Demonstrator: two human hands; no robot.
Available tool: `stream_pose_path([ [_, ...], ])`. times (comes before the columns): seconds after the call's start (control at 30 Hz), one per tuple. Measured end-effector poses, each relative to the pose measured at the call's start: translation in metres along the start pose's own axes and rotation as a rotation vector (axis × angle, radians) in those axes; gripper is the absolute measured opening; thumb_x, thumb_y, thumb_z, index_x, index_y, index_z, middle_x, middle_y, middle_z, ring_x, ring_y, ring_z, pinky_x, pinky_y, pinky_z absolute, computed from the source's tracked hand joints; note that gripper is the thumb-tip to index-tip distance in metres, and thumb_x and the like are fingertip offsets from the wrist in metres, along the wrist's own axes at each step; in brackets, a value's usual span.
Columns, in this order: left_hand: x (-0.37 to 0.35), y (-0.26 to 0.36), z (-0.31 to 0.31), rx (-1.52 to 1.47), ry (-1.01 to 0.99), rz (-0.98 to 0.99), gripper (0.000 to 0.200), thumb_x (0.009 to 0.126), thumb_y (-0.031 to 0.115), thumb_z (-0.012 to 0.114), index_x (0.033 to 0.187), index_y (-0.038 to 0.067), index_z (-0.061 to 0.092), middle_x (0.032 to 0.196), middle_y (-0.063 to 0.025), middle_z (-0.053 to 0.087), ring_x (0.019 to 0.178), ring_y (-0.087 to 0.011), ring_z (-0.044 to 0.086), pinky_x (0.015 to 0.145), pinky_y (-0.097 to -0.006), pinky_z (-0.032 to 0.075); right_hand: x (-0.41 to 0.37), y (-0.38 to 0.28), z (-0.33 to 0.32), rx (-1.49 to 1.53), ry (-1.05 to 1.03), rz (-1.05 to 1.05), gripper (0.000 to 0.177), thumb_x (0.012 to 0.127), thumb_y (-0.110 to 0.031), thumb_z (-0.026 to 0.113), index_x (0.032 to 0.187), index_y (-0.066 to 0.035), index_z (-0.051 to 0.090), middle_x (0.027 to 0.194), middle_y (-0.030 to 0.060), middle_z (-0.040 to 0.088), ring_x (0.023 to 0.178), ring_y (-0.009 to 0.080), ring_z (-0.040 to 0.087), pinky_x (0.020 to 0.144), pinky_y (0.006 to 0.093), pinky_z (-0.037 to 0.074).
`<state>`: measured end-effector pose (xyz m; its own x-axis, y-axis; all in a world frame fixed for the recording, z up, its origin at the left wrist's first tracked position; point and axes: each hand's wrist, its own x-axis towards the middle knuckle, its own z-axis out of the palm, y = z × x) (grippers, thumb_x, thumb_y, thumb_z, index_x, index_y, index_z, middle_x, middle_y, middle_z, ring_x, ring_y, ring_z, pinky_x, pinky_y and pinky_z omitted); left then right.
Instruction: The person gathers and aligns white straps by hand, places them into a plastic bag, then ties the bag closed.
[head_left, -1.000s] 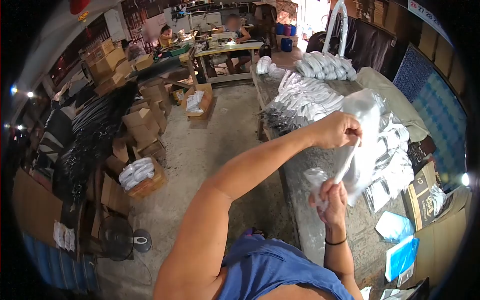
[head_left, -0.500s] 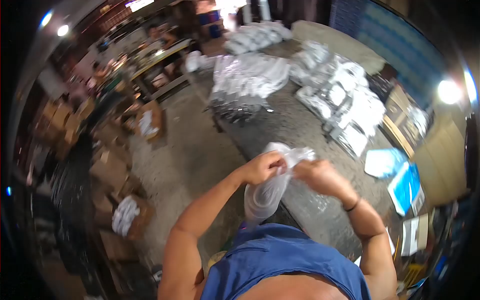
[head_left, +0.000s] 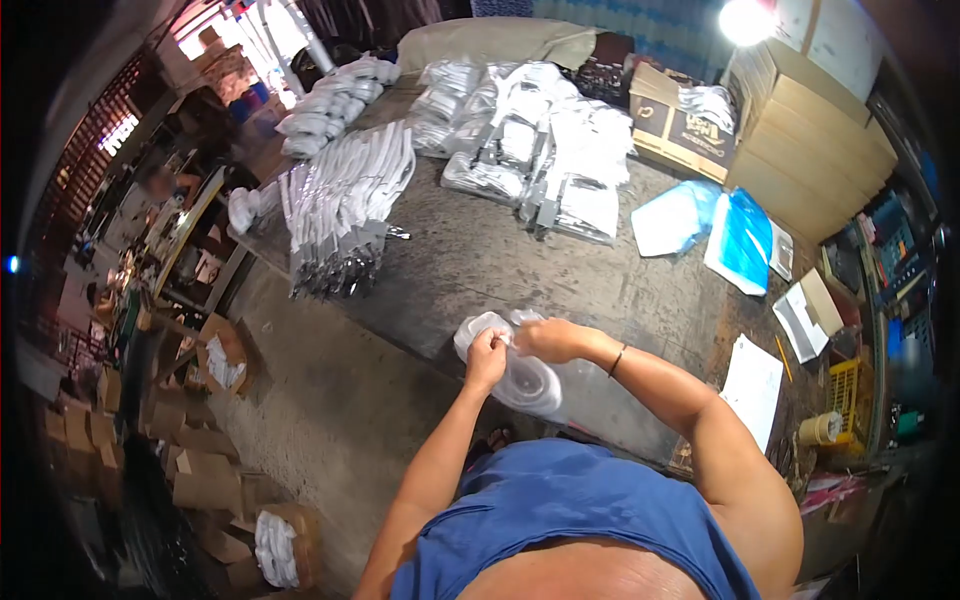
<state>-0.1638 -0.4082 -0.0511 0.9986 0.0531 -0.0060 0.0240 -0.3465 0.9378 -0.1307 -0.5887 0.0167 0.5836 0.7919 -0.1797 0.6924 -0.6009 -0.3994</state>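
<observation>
A see-through plastic bag (head_left: 535,392) with a pale coil inside is held at the near edge of the dark table. My left hand (head_left: 487,362) pinches the gathered neck of the bag, fingers closed. Beside it, my right hand (head_left: 548,340) has its fingers closed around the same neck, slightly blurred. Loose plastic from the bag's mouth sticks up beyond both hands. The fingertips partly hide each other where they meet.
Bundles of white coils in plastic (head_left: 350,200) lie at the table's far left, with stacked bags (head_left: 585,165) behind. A cardboard box (head_left: 680,135), blue packets (head_left: 740,240) and papers (head_left: 752,385) are on the right. Open cartons (head_left: 205,475) stand on the floor; a person is far left.
My view has swung to the right. Both hands still hold the bag's neck, and the bag has moved from hanging at the table edge to over the tabletop's near edge.
</observation>
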Motion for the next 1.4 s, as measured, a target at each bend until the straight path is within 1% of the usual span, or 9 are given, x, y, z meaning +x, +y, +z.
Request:
stream_pose_path([
  [0.1,-0.007,-0.011,0.003,-0.017,-0.143,-0.071,0.015,0.085,0.006,0.053,0.092,0.000,0.065,0.088,-0.0128,0.065,0.082,-0.0214,0.063,0.075,-0.0317,0.049,-0.001,0.000,-0.004,0.156,0.336,0.048,0.018,0.090,-0.025,0.051,0.093,-0.009,0.058,0.094,0.0153,0.060,0.088,0.0364,0.061,0.072,0.0478,0.049],
  [0.27,-0.017,0.006,-0.004,0.122,-0.115,0.061,0.015,0.082,0.005,0.054,0.089,0.001,0.067,0.090,-0.0151,0.064,0.084,-0.0276,0.063,0.076,-0.0334,0.048,-0.017,0.000,0.029,-0.019,0.189,0.203,0.017,0.089,-0.026,0.053,0.090,-0.009,0.058,0.083,0.0143,0.062,0.078,0.0371,0.064,0.067,0.0494,0.050],
  [0.47,-0.024,-0.003,0.008,-0.025,-0.060,-0.034,0.016,0.087,0.007,0.054,0.097,0.001,0.065,0.090,-0.0044,0.059,0.076,-0.0117,0.054,0.069,-0.0264,0.045,0.002,0.024,0.064,0.486,0.096,-0.189,0.019,0.089,-0.022,0.054,0.089,-0.005,0.060,0.080,0.0145,0.060,0.075,0.0322,0.059,0.071,0.0431,0.047],
  [0.53,-0.030,0.002,0.008,-0.071,-0.102,-0.094,0.015,0.090,0.011,0.055,0.099,0.003,0.064,0.087,0.0000,0.057,0.066,-0.0056,0.048,0.057,-0.0228,0.041,0.013,0.033,0.075,0.549,0.654,-0.116,0.019,0.090,-0.020,0.054,0.088,-0.002,0.060,0.078,0.0121,0.057,0.072,0.0283,0.053,0.071,0.0381,0.044],
  [0.6,-0.032,0.004,0.011,-0.234,-0.083,-0.174,0.016,0.092,0.016,0.058,0.099,0.003,0.063,0.085,0.0019,0.056,0.059,-0.0027,0.044,0.050,-0.0207,0.036,0.021,0.030,0.089,0.608,0.598,-0.044,0.023,0.090,-0.023,0.054,0.092,-0.001,0.062,0.090,0.0141,0.058,0.085,0.0280,0.057,0.072,0.0364,0.045],
  [0.7,-0.037,-0.008,0.023,-0.266,-0.046,-0.143,0.014,0.090,0.012,0.060,0.099,0.002,0.062,0.087,0.0001,0.058,0.070,-0.0052,0.049,0.062,-0.0219,0.041,0.018,-0.001,0.094,1.367,0.799,0.302,0.019,0.090,-0.018,0.058,0.086,0.000,0.063,0.085,0.0016,0.059,0.075,0.0087,0.051,0.065,0.0265,0.043],
  [0.93,-0.039,-0.016,0.047,-0.069,0.289,-0.051,0.016,0.084,-0.002,0.053,0.099,0.002,0.056,0.085,-0.0073,0.060,0.074,-0.0142,0.057,0.068,-0.0288,0.047,0.005,-0.008,0.114,0.941,0.817,0.307,0.023,0.084,-0.016,0.055,0.093,0.004,0.063,0.085,0.0126,0.060,0.081,0.0226,0.056,0.071,0.0343,0.045],
  [1.2,-0.044,0.019,0.029,0.159,0.246,-0.137,0.016,0.080,0.014,0.064,0.090,0.002,0.065,0.072,-0.0097,0.067,0.065,-0.0143,0.063,0.060,-0.0298,0.049,-0.014,-0.023,0.093,0.556,0.754,0.302,0.030,0.073,-0.011,0.060,0.099,0.002,0.066,0.088,0.0188,0.059,0.078,0.0330,0.060,0.070,0.0386,0.048],
  [1.4,-0.039,0.003,0.011,0.184,-0.024,0.252,0.018,0.084,0.015,0.064,0.096,0.001,0.065,0.083,-0.0116,0.066,0.072,-0.0195,0.063,0.066,-0.0317,0.049,-0.002,0.002,0.112,0.818,0.635,0.391,0.027,0.076,-0.012,0.061,0.099,-0.001,0.069,0.083,0.0173,0.060,0.085,0.0322,0.063,0.075,0.0376,0.050],
])
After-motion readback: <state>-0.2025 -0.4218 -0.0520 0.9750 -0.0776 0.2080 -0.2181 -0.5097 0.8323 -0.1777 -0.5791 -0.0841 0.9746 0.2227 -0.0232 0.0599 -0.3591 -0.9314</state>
